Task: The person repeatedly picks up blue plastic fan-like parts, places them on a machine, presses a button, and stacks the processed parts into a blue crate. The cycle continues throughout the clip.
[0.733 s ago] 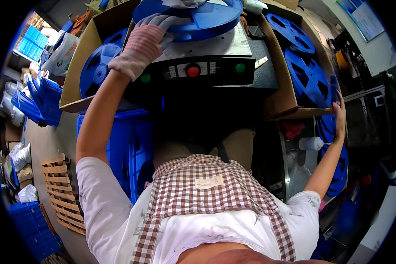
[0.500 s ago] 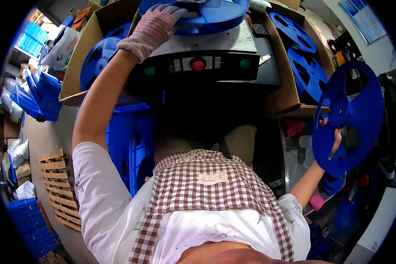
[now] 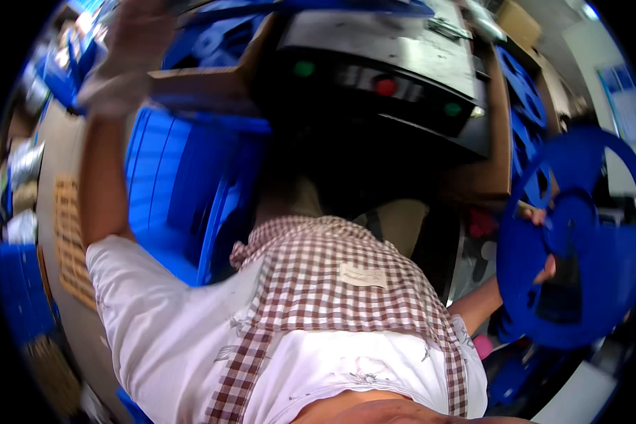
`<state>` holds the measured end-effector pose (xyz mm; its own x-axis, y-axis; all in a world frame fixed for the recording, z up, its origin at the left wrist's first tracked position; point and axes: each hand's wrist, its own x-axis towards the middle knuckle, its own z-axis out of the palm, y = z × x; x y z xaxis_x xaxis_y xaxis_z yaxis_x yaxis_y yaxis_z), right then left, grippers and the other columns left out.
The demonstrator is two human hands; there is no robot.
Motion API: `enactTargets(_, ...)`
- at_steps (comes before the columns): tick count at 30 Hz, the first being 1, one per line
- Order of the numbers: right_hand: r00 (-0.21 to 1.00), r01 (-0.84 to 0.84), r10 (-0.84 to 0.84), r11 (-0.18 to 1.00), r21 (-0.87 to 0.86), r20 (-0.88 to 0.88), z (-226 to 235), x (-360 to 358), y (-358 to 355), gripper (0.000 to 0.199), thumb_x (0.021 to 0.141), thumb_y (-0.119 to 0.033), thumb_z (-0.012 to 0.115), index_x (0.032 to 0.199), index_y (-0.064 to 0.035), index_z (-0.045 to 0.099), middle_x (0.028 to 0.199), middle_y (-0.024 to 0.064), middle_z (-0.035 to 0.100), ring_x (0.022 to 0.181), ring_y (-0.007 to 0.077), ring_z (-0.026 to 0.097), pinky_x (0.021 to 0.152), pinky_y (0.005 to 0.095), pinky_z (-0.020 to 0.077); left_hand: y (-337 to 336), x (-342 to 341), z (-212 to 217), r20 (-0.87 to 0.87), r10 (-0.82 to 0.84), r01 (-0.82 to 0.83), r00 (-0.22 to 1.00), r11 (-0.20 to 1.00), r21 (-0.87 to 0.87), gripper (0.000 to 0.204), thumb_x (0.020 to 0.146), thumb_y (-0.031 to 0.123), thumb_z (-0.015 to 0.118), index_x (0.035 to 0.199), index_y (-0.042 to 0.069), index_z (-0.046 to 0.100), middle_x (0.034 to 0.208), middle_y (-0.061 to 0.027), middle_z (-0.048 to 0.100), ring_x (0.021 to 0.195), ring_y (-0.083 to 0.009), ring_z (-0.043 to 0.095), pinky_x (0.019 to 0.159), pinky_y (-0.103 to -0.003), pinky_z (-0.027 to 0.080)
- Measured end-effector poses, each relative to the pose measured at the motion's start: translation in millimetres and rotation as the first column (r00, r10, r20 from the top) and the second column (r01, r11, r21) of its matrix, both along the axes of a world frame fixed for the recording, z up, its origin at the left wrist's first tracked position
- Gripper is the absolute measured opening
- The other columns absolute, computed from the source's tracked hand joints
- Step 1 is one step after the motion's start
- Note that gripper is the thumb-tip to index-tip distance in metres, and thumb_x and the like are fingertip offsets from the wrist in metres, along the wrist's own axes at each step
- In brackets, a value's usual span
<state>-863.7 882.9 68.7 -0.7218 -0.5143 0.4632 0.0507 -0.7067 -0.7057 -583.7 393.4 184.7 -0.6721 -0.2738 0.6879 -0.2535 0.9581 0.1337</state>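
Note:
My left hand (image 3: 131, 56), in a pale knit glove, is raised at the upper left, with its fingers smeared by motion. A blue plastic reel (image 3: 311, 7), seen nearly edge-on along the top edge, reaches to this hand, which appears to grip its left end. At the right, my bare right hand (image 3: 546, 270) holds another blue reel (image 3: 601, 261) upright by its middle, fingers showing through the cutouts. Between them stands a machine with a metal top (image 3: 381, 42) and a dark front panel bearing a red button (image 3: 386, 87) and green buttons (image 3: 304, 68).
Cardboard boxes with blue reels flank the machine, one on the left (image 3: 198, 88) and one on the right (image 3: 500, 134). A blue plastic crate (image 3: 155, 191) stands beside my left side. Further left are a wooden pallet (image 3: 71, 240) and stacked blue crates (image 3: 21, 297).
My left hand has swung left, and the reel over the machine has moved left and tilted edge-on. The view has shifted. My right hand still holds its reel, now turned more face-on.

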Motion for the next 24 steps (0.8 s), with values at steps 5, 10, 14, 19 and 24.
enactTargets(5, 0.99, -0.141, 0.139, 0.989, -0.044, -0.031, 3, -6, -12, 0.07, 0.073, -0.038, 0.063, 0.124, 0.0049, 0.041, 0.105, 0.017, 0.045, 0.103, 0.0277, 0.043, 0.101, 0.0434, 0.0317, 49, 213, 14, -0.208, 0.124, -0.036, 0.97, 0.924, 0.38, 0.029, 0.092, 0.01, 0.057, 0.114, -0.008, 0.06, 0.102, -0.015, 0.068, 0.082, -0.02, 0.065, 0.073, -0.025, 0.054)
enactTargets(10, 0.968, -0.251, 0.251, 0.965, -0.073, -0.013, 24, 15, -49, 0.068, 0.069, -0.034, 0.065, 0.118, 0.0065, 0.043, 0.104, 0.0169, 0.044, 0.102, 0.0287, 0.042, 0.101, 0.0435, 0.031, -54, 425, -212, -0.068, 0.748, -0.436, 0.661, 0.456, 0.776, 0.03, 0.093, 0.007, 0.051, 0.121, 0.003, 0.058, 0.099, -0.0084, 0.067, 0.084, -0.0182, 0.062, 0.078, -0.029, 0.049)
enactTargets(14, 0.972, -0.234, 0.234, 0.972, -0.003, -0.027, 39, 44, -67, 0.069, 0.071, -0.04, 0.063, 0.118, 0.0065, 0.042, 0.104, 0.0172, 0.042, 0.103, 0.0283, 0.041, 0.1, 0.0436, 0.0302, -50, 409, -389, 0.2, 0.608, -0.605, 0.768, 0.587, 0.538, 0.041, 0.084, -0.005, 0.049, 0.121, 0.01, 0.062, 0.107, -0.0084, 0.069, 0.094, -0.0219, 0.066, 0.085, -0.033, 0.051)
enactTargets(19, 0.972, -0.223, 0.228, 0.971, 0.087, -0.063, 45, 65, -79, 0.078, 0.078, -0.054, 0.059, 0.12, 0.0073, 0.037, 0.107, 0.0174, 0.039, 0.104, 0.0276, 0.039, 0.098, 0.0439, 0.029, -6, 373, -506, 0.71, 0.587, -0.906, 0.389, 0.106, 0.409, 0.029, 0.088, 0.014, 0.055, 0.115, 0.017, 0.063, 0.112, -0.017, 0.065, 0.106, -0.037, 0.06, 0.092, -0.043, 0.049)
enactTargets(24, 0.932, -0.355, 0.361, 0.927, 0.12, -0.03, 50, 91, -102, 0.08, 0.081, -0.055, 0.055, 0.123, 0.0105, 0.035, 0.114, 0.0196, 0.036, 0.108, 0.0277, 0.036, 0.1, 0.045, 0.0262, 27, 363, -567, 0.884, 0.275, -0.925, 0.377, 0.072, 0.372, 0.037, 0.094, 0.021, 0.05, 0.13, 0.015, 0.054, 0.122, -0.0158, 0.062, 0.115, -0.035, 0.057, 0.098, -0.042, 0.047)
